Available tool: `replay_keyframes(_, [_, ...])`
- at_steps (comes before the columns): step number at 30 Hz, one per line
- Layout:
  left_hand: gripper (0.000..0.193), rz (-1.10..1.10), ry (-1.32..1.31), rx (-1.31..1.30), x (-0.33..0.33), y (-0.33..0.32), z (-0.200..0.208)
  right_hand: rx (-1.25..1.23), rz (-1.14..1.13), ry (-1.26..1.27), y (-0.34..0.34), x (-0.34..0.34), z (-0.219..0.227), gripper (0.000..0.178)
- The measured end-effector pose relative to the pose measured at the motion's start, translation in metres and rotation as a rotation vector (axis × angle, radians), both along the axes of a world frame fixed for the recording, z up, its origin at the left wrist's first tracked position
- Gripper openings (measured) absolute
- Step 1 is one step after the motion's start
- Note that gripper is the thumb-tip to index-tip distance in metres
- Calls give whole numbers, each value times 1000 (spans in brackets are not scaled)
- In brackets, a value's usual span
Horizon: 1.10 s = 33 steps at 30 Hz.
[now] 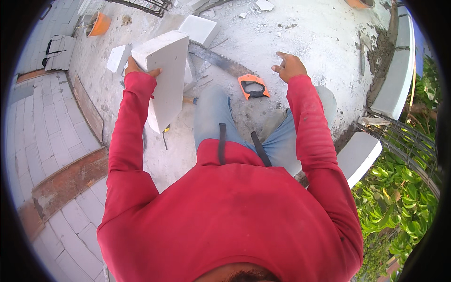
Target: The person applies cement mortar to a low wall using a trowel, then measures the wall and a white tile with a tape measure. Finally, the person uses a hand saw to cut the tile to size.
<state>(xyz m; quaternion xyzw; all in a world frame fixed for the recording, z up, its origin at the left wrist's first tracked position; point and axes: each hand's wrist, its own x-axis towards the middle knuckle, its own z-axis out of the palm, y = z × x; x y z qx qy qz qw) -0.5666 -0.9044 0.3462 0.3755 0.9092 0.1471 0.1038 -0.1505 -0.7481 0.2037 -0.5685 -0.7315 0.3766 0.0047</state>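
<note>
My left hand (141, 69) grips a white aerated concrete block (169, 75), which stands tilted on edge at my left. Its thumb shows over the near face; most of the other fingers are hidden behind the block. My right hand (290, 66) is raised over the floor, empty, with the index finger and thumb apart. Between my hands lies a handsaw (221, 62) with a toothed blade and an orange and black handle (253, 87). Its blade tip reaches behind the block. A small tool with a yellow end (166, 129) lies by the block's lower edge.
More white blocks (199, 29) and a smaller piece (118, 58) lie beyond the held one. An orange bucket (98, 23) lies tipped at far left. Rubble covers the dusty floor (305, 28). A low block edge (399, 70), rebar (408, 134) and plants line the right.
</note>
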Motion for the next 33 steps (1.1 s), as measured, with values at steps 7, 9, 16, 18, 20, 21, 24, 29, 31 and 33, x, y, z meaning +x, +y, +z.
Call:
replay_keyframes(7, [66,-422,-219,586,51,33,105,147,181,776,10,-66,31,99])
replay_keyframes(9, [63,-511,-276,636,84,52,137,340,282,992,36,-94,41,101])
replay_keyframes(16, [67,-711,-728,738,136,71,172,93,176,1208,75,-64,170,90])
replay_keyframes(18, [68,-709,-787,720,136,85,164,375,343,978,120,-12,132,89])
replay_keyframes(20, [69,-662,-816,693,126,94,152,533,280,812,103,-3,152,85])
replay_keyframes(21, [70,-644,-837,689,122,100,145,518,251,786,102,4,156,87])
replay_keyframes(24, [72,-571,-894,673,107,125,120,427,190,713,93,22,175,99])
replay_keyframes(29, [82,-600,-1206,826,61,177,57,535,109,472,70,22,224,109])
replay_keyframes(31, [85,-508,-1210,761,55,189,55,493,100,371,63,28,252,106])
replay_keyframes(33, [87,-451,-1217,672,66,210,59,424,63,354,60,44,289,101])
